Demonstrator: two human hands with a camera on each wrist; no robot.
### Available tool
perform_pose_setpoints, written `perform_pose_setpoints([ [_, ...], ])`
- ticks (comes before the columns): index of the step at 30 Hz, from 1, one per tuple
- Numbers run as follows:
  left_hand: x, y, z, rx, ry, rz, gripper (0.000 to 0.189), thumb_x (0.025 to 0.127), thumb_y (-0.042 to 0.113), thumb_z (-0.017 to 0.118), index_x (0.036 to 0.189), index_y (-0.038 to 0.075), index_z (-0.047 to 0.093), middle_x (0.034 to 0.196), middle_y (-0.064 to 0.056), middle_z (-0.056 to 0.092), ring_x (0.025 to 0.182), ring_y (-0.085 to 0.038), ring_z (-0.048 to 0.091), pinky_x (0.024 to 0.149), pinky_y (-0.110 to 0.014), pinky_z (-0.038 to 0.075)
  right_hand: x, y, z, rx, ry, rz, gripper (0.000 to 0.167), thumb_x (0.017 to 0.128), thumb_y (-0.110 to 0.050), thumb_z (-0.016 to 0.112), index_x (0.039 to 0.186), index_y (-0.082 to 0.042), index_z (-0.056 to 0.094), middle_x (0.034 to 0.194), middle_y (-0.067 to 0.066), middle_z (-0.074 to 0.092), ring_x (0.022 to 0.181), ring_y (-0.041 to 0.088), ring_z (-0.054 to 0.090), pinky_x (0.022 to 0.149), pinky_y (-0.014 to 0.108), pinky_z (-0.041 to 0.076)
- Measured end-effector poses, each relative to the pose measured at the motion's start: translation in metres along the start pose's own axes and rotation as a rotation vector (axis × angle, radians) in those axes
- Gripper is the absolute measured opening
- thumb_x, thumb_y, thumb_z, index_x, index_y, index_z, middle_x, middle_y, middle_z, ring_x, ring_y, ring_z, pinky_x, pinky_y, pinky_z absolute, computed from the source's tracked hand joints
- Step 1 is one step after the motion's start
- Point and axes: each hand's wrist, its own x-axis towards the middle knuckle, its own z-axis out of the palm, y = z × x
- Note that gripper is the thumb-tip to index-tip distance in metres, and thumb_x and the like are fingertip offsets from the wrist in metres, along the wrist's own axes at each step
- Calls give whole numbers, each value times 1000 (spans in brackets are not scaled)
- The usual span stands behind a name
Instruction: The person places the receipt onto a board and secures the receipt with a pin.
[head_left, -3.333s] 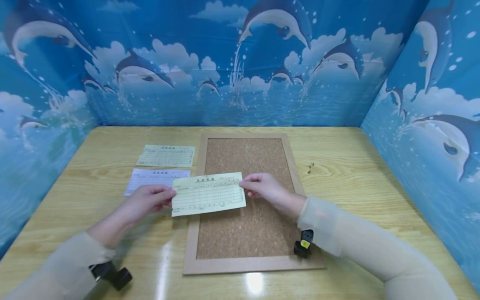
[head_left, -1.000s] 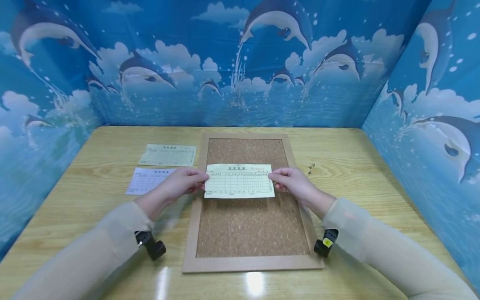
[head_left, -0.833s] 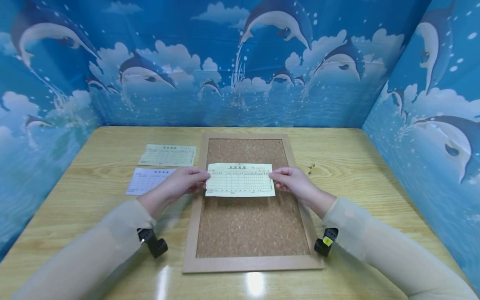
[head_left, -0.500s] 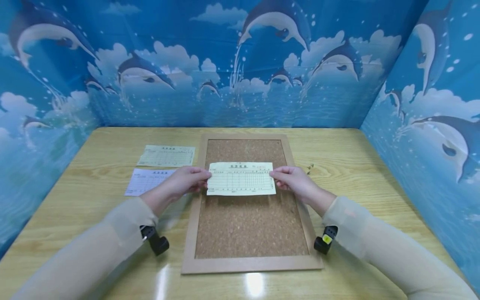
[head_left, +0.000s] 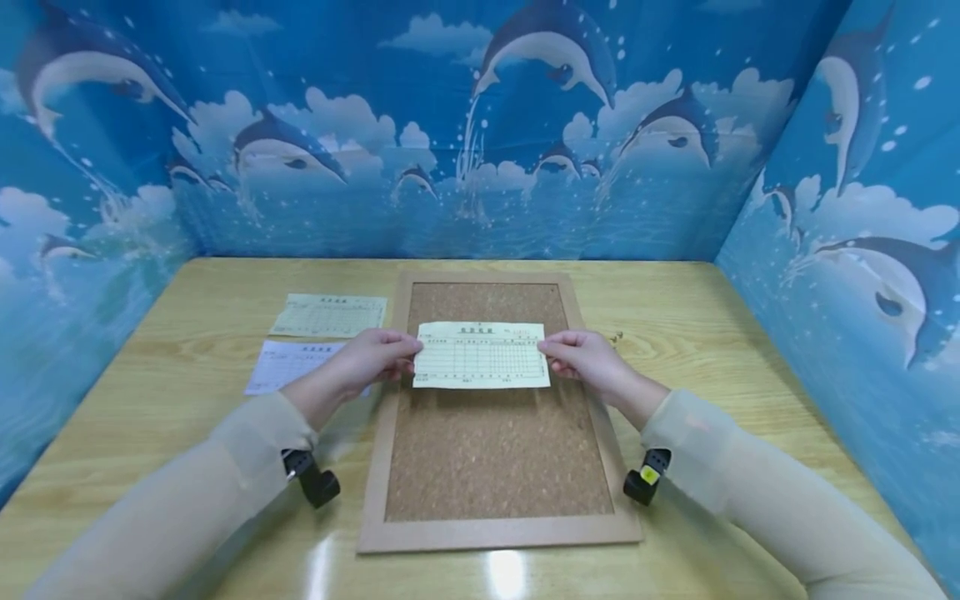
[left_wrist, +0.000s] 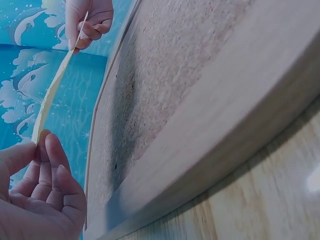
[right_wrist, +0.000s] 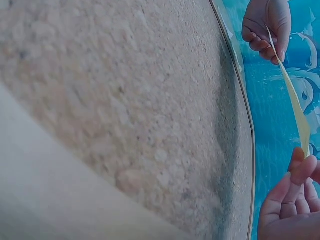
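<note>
A pale yellow-green receipt form with printed lines is stretched flat between both hands over the upper half of a framed cork board. My left hand pinches its left edge between thumb and fingers. The right edge is pinched the same way by my right hand. In the left wrist view the slip appears edge-on, held apart from the cork, which bears its shadow. The right wrist view also has the slip edge-on, a gap between it and the board.
Left of the board, a green slip and a white-lilac slip, partly covered by my left hand, lie on the wooden table. Small dark pins lie to the right. Dolphin-print cloth walls the table's back and sides.
Both hands have carried the yellow-green form rightward from over the slips to the board and levelled it. Over the last second it has shifted only slightly.
</note>
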Motion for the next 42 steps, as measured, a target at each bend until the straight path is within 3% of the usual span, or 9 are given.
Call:
perform_pose_setpoints([
  [14,7,6,0,36,4,-13,31,96,22,53,112,-3,60,75,-1,63,70,-13,55,66,-25,47,4,-3,-4,21,3,-15,23,94,-17,57,103,4,61,70,-4,56,64,5,52,64,24,46],
  [22,10,12,0,53,2,-9,32,97,24,51,113,-1,61,77,-2,62,80,-19,58,75,-32,48,7,-5,-8,25,21,-13,23,94,-18,57,105,2,61,71,-4,55,65,5,51,65,25,44],
  [34,18,17,3,46,40,-57,30,96,27,53,112,3,62,83,-4,64,88,-22,60,82,-36,47,10,-9,-14,27,23,-15,25,94,-18,57,106,3,59,72,-3,55,65,6,51,63,25,43],
  [42,18,17,2,37,24,-53,31,96,28,53,112,2,61,82,-2,64,86,-20,60,83,-36,46,11,-9,-14,8,22,-18,29,95,-20,57,110,4,59,72,-4,56,65,5,51,64,25,44],
])
